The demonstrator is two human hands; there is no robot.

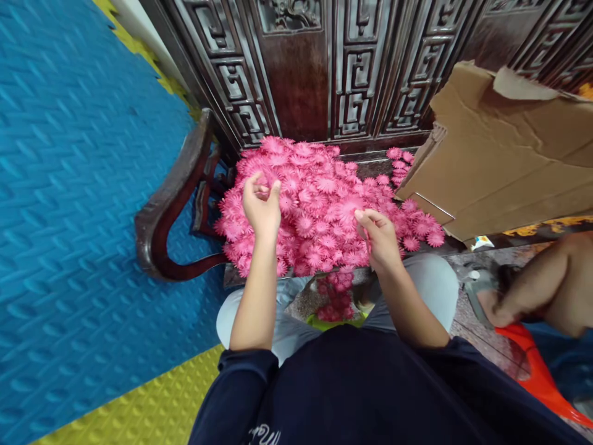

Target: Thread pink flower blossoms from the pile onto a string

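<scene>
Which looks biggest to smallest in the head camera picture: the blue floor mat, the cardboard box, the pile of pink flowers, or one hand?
1. blue floor mat
2. cardboard box and pile of pink flowers: they look about alike, and the box is cut off by the picture edge, so no ranking.
3. left hand, smallest.
</scene>
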